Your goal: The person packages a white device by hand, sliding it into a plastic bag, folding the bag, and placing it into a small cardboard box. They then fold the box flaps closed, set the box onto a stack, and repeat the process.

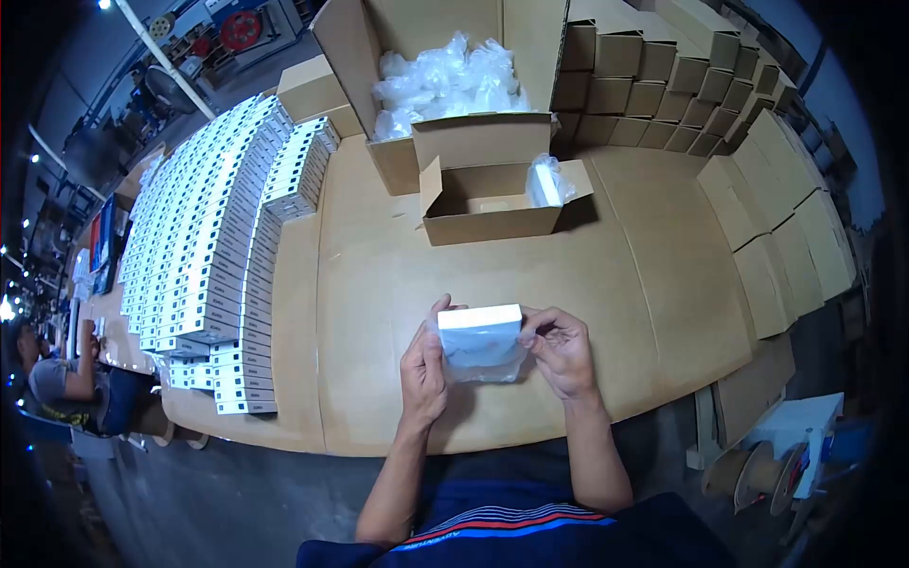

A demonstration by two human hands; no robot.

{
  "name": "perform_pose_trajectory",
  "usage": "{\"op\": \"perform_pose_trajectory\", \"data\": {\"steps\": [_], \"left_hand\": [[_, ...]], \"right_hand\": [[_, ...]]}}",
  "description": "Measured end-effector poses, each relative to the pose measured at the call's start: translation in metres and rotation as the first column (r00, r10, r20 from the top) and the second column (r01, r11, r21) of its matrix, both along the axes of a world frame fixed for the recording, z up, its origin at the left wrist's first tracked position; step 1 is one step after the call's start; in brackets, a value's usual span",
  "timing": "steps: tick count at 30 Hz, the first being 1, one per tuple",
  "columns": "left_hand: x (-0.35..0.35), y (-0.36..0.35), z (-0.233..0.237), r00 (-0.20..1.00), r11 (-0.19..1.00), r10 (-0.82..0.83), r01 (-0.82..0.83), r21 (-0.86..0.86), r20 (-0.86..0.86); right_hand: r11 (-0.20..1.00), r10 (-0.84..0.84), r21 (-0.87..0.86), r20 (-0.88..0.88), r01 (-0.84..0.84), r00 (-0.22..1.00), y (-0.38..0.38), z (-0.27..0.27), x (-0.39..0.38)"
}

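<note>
Over the middle of a broad table faced in smooth tan cardboard with long seams, near its close edge, I see two bare hands holding up a white box, slim, flat-sided and crisp-cornered, inside a clear plastic bag that hangs thin and crinkled below it. The left hand clasps the box's left side through the film, thumb in front; the right hand pinches the bag's film between thumb and fingers at the upper right corner. Beyond them, a small carton of plain brown corrugated board stands with its flaps open; in its right end a wrapped box, white under loose, shiny film, sticks up above the rim. Behind it I make out a large carton, tall-walled and open, with a frothy heap of crumpled translucent bags. Along the table's left side, rows of white boxes with small dark printed marks are packed tightly in a long block. At the far right, brown cartons are stacked like bricks; nearer, pale brown cardboard pieces overlap along the right edge.
</note>
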State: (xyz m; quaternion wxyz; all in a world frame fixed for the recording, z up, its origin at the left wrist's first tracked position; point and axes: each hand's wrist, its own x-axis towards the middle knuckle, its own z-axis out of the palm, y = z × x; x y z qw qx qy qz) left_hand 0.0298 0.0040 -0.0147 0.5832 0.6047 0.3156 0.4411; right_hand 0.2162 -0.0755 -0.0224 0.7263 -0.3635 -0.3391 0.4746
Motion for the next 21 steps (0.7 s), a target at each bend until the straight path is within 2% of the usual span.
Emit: {"op": "perform_pose_trajectory", "data": {"steps": [4, 7, 11, 13, 17, 19, 20, 21], "left_hand": [[0.0, 0.002, -0.005, 0.998, 0.998, -0.051, 0.052, -0.022, 0.035], [0.0, -0.003, -0.011, 0.986, 0.991, -0.075, 0.091, -0.102, 0.147], [-0.001, 0.004, -0.021, 0.978, 0.992, -0.119, 0.126, -0.03, 0.17], [-0.002, 0.005, -0.023, 0.975, 0.985, -0.148, 0.16, -0.066, 0.168], [0.003, 0.003, -0.018, 0.968, 0.972, -0.119, 0.159, -0.171, 0.222], [0.004, -0.001, -0.015, 0.971, 0.976, -0.165, 0.185, -0.111, 0.171], [0.004, -0.004, -0.011, 0.971, 0.976, -0.19, 0.203, -0.083, 0.143], [0.01, -0.01, 0.001, 0.984, 0.985, -0.123, 0.137, -0.105, 0.133]], "right_hand": [[0.997, 0.048, 0.058, -0.03, -0.047, 0.998, 0.001, 0.004, 0.0], [0.993, 0.031, 0.114, -0.041, -0.026, 0.999, 0.004, 0.001, -0.006], [0.997, 0.027, -0.075, 0.04, -0.024, 0.999, 0.005, 0.011, -0.012], [0.988, -0.009, -0.152, 0.143, 0.031, 0.99, 0.003, 0.005, -0.013], [0.962, -0.247, -0.09, 0.128, 0.259, 0.961, 0.008, 0.009, -0.028], [0.938, -0.334, -0.045, 0.152, 0.344, 0.93, 0.009, 0.012, -0.032], [0.941, -0.324, -0.051, 0.161, 0.336, 0.932, 0.008, 0.013, -0.035], [0.944, -0.312, -0.058, 0.17, 0.326, 0.935, 0.008, 0.014, -0.037]]}}
